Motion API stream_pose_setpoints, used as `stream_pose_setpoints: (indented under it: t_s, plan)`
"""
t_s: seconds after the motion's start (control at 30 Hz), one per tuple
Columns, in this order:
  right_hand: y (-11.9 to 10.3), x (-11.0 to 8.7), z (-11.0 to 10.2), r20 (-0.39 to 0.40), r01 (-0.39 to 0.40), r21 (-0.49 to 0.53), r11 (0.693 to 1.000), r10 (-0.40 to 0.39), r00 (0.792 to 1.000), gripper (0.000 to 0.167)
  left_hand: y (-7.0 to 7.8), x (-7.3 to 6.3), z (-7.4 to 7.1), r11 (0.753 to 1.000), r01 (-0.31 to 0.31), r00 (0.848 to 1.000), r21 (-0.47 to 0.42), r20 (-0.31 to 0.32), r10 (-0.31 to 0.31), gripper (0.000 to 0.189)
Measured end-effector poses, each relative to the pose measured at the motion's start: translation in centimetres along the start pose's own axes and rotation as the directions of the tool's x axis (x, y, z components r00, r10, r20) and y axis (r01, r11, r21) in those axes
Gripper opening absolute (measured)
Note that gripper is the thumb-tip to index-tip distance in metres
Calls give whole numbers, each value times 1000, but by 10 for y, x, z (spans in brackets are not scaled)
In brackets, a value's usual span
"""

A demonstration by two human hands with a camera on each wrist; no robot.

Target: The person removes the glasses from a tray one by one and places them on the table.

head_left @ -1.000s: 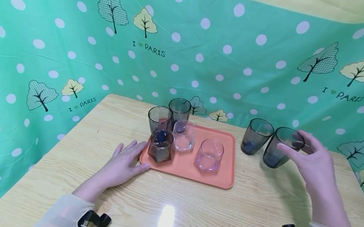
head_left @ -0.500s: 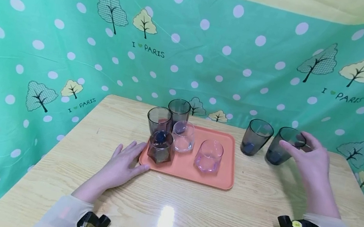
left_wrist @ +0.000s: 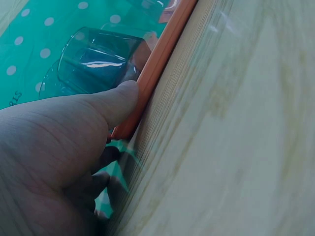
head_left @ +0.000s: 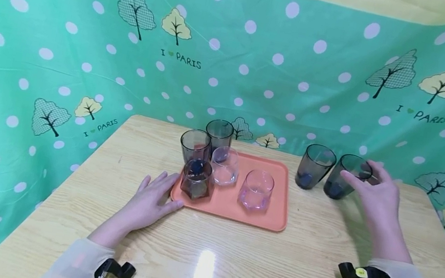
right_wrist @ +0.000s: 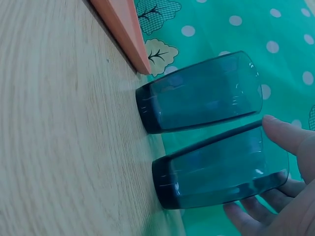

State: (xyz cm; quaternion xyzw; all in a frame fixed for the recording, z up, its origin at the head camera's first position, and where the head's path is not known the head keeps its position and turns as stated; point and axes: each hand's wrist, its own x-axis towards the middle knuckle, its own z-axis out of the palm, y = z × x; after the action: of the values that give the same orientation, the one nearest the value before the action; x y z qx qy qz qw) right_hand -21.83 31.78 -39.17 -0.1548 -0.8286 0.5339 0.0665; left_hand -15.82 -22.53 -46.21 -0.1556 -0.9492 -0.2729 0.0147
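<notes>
My right hand (head_left: 378,194) grips a tall smoky grey glass tumbler (head_left: 339,182) near its rim, thumb on the near side and fingers round the far side. In the right wrist view the tumbler (right_wrist: 216,172) stands upright on the table, close beside a matching tumbler (right_wrist: 202,96). My left hand (head_left: 148,204) rests at the near left corner of a coral tray (head_left: 232,212), fingers spread along its side and thumb at the front rim (left_wrist: 147,83). On the tray, a dark faceted short glass (head_left: 196,186) is nearest that hand.
A clear short glass (head_left: 224,171) and a pinkish one (head_left: 255,194) also stand on the tray. Two more grey tumblers, one in front (head_left: 194,144) and one behind (head_left: 220,131), are at its back left corner. A green dotted cloth (head_left: 273,78) hangs behind the wooden table (head_left: 269,276).
The gripped tumbler has shifted slightly back and now stands straighter beside its match. The right forearm has moved a little left. My left hand stays at the tray corner.
</notes>
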Motion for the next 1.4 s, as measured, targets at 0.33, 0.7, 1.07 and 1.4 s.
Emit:
stream_pose_setpoints:
  t_s: [0.33, 0.7, 1.07, 1.4]
  plan:
    - [0, 2, 4, 2, 13, -17, 1000, -13, 1000, 111, -1, -1, 0, 1000, 4, 1000, -2, 1, -4, 86]
    - [-1, 0, 9, 7, 27, -30, 999, -27, 1000, 108, -2, -2, 0, 1000, 4, 1000, -4, 1, -4, 85]
    - [-1, 0, 10, 2, 38, -31, 999, -38, 999, 108, -1, -1, 0, 1000, 1, 1000, -12, 1, -1, 86]
    - [-1, -4, 8, 10, 62, -21, 998, -61, 998, 115, -2, 0, 0, 1000, -1, 1000, -7, 4, 1, 87]
